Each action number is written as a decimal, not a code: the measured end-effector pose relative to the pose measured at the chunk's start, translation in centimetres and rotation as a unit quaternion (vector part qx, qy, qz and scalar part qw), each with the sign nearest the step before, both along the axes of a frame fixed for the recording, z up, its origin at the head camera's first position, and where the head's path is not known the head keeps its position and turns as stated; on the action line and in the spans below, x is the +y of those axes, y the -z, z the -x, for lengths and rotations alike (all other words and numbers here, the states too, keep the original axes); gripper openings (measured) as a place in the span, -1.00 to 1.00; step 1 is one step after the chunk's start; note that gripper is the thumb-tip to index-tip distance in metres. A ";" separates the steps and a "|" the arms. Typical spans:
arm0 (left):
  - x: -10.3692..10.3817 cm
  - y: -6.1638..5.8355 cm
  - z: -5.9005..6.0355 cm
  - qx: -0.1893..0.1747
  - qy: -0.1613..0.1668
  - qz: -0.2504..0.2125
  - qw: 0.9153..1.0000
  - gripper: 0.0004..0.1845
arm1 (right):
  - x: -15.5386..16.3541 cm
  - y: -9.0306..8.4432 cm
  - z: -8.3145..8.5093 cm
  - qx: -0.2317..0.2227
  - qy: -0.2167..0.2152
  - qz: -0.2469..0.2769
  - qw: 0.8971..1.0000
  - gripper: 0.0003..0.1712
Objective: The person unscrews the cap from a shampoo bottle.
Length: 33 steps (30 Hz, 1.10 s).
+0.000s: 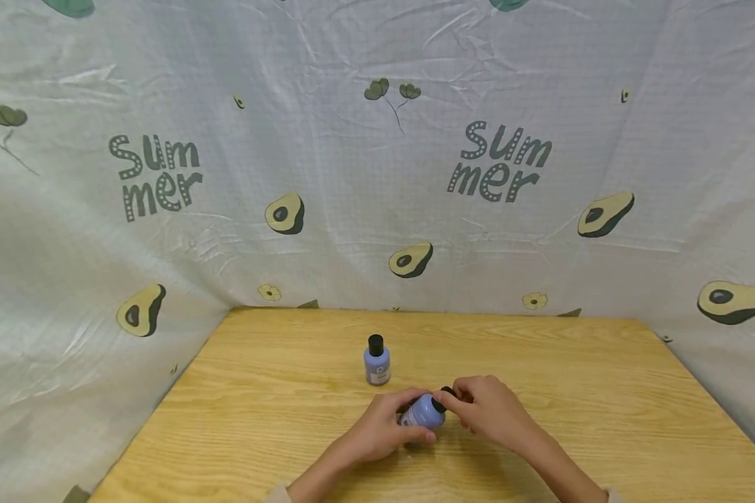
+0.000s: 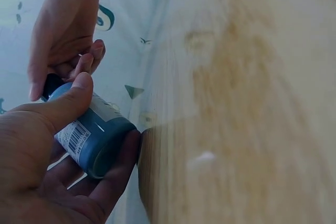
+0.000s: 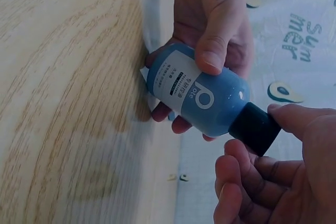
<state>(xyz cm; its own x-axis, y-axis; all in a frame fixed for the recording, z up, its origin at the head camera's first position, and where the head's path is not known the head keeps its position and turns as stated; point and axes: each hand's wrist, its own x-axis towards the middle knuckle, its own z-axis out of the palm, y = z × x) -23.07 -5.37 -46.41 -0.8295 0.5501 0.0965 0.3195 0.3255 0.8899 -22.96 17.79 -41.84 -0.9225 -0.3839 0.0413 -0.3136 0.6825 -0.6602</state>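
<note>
My left hand point(image 1: 380, 426) grips a small blue bottle point(image 1: 424, 412) round its body and holds it tilted, cap end up to the right. A white label with a large P faces the right wrist view, and a barcode shows in the left wrist view. At the bottle's black cap point(image 3: 255, 128), the thumb and curled fingers of my right hand point(image 1: 487, 409) pinch it from the side. The cap sits on the bottle's neck. Behind the hands, a second blue bottle point(image 1: 377, 366) with a black cap stands upright on the table.
The light wood table point(image 1: 277, 377) spreads out around both hands. A pale cloth point(image 1: 340, 161) printed with avocados and lettering hangs behind the table and along its left and right sides.
</note>
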 end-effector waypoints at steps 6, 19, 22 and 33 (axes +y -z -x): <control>-0.3 0.1 -0.1 0.004 0.006 -0.005 1.000 -0.51 | -0.1 0.3 0.3 0.000 -0.023 0.004 1.000 -0.39; -0.1 0.6 0.1 -0.004 0.006 -0.003 1.000 -0.48 | 0.5 0.7 0.4 0.008 -0.067 0.026 0.997 -0.49; -0.2 0.4 0.1 -0.013 0.006 -0.007 1.000 -0.49 | 0.5 0.9 0.5 0.010 -0.069 0.025 0.997 -0.53; 0.0 0.5 0.5 -0.006 -0.018 0.003 1.000 -0.47 | 0.7 0.7 0.5 0.066 -0.028 0.008 0.997 -0.66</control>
<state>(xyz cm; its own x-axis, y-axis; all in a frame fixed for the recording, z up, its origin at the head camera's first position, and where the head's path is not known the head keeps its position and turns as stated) -23.55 -5.40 -46.87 -0.8498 0.5203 0.0840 0.2970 0.3413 0.8918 -23.48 18.46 -42.57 -0.8856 -0.4332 0.1673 -0.4359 0.6512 -0.6213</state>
